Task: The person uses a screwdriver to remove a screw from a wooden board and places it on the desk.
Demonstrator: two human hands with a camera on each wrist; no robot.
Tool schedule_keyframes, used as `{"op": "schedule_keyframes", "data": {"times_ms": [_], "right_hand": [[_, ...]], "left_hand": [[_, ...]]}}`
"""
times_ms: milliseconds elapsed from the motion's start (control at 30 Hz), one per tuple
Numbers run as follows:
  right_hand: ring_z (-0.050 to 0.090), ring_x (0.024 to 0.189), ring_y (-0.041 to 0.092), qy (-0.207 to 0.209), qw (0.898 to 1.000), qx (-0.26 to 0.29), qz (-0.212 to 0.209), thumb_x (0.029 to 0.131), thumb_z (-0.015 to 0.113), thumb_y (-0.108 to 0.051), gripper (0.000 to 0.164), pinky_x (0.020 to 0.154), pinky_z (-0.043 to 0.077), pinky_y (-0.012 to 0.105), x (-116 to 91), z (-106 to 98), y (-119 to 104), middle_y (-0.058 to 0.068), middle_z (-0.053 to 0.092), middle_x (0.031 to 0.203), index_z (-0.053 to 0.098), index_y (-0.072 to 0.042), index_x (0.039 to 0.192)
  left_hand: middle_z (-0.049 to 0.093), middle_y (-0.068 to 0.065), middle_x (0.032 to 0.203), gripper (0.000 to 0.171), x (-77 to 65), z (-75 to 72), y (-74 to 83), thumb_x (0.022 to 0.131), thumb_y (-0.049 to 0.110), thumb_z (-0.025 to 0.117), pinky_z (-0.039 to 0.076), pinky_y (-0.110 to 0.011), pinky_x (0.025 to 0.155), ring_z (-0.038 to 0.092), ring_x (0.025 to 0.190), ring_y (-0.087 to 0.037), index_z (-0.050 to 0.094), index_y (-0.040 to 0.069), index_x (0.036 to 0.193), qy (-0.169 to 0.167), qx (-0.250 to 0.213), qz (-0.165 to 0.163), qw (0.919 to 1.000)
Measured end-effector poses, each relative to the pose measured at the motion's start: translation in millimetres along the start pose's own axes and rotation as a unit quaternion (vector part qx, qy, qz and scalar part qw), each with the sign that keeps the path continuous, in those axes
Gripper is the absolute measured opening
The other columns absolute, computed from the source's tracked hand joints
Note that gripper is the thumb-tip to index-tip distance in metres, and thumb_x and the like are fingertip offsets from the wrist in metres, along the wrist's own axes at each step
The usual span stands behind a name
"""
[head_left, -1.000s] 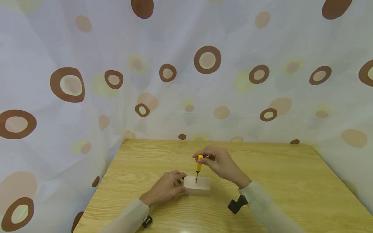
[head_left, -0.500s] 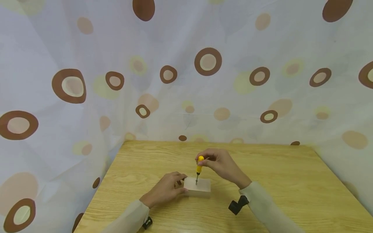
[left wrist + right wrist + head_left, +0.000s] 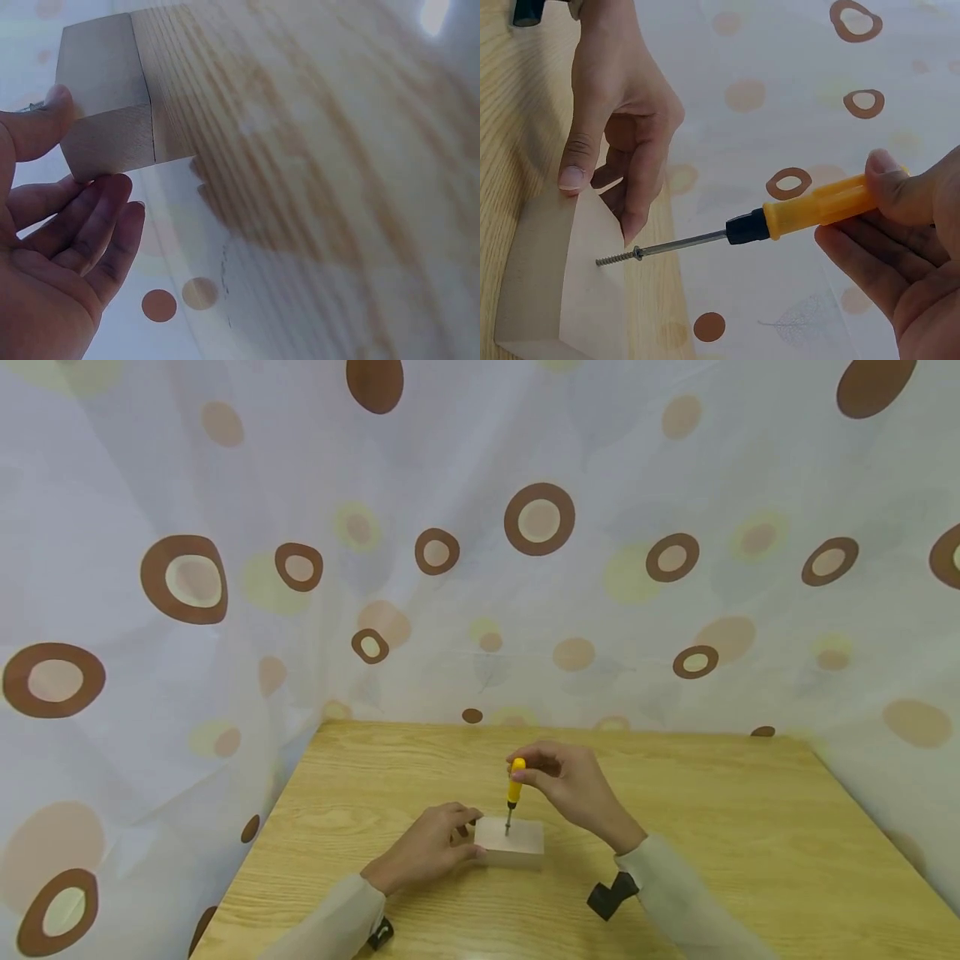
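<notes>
A pale wooden block (image 3: 517,833) lies on the table, and my left hand (image 3: 429,846) grips its left end between thumb and fingers. In the left wrist view the thumb presses one face of the block (image 3: 105,67) while fingertips touch another. My right hand (image 3: 573,785) pinches the yellow handle of a screwdriver (image 3: 514,787), which stands nearly upright over the block. The right wrist view shows the screwdriver's shaft (image 3: 686,242) meeting the head of a screw (image 3: 617,258). The screw's tip is at the block's top face, with most of its thread exposed.
The wooden table (image 3: 360,777) stretches around the block on all sides. Behind and beside it hangs a white curtain (image 3: 480,568) with brown and yellow spots. A black strap mount (image 3: 611,895) sits at the right wrist, another (image 3: 381,933) at the left.
The right fingers shift slightly about the screwdriver handle. Screwdriver, screw and block keep their places relative to each other, and the left hand stays on the block. The head view shifts slightly.
</notes>
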State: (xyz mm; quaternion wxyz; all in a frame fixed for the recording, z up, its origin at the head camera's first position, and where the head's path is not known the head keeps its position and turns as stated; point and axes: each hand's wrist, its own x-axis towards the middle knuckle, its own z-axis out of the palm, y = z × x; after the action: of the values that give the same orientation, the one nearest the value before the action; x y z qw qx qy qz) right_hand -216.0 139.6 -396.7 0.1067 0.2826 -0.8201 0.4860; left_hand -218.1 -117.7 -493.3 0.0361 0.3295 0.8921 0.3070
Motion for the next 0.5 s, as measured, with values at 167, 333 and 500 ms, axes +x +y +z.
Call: {"op": "schedule_keyframes", "data": {"times_ms": [167,333,500], "right_hand": [[0.071,0.086,0.014,-0.025,1.0,0.003,0.004,0.097,0.074,-0.018,0.016,0.076,0.06,0.031,0.3,-1.9,0.1,-0.003,0.074,0.104,0.075,-0.017,0.113],[0.072,0.083,0.014,0.002,1.0,-0.007,0.009,0.094,0.078,-0.028,0.022,0.074,0.059,0.029,0.2,1.5,-0.2,-0.004,0.075,0.1,0.075,-0.016,0.112],[0.073,0.087,0.012,0.003,1.0,0.002,0.007,0.092,0.079,-0.019,0.015,0.078,0.059,0.029,-0.4,-1.4,1.2,-0.005,0.075,0.101,0.078,-0.016,0.107]], "left_hand": [[0.066,-0.005,0.128,0.057,-0.4,0.6,-0.9,0.097,0.037,0.073,0.054,-0.023,0.082,0.064,0.101,-0.011,0.061,0.003,0.14,-0.001,0.001,-0.004,1.0],[0.066,-0.005,0.128,0.058,-0.6,-0.1,-1.3,0.097,0.038,0.072,0.054,-0.023,0.082,0.064,0.101,-0.012,0.06,0.002,0.141,0.0,0.006,-0.003,1.0],[0.066,-0.005,0.128,0.059,-1.1,-0.3,-1.1,0.097,0.04,0.072,0.054,-0.022,0.082,0.064,0.101,-0.011,0.06,0.002,0.141,-0.004,0.004,-0.004,1.0]]}}
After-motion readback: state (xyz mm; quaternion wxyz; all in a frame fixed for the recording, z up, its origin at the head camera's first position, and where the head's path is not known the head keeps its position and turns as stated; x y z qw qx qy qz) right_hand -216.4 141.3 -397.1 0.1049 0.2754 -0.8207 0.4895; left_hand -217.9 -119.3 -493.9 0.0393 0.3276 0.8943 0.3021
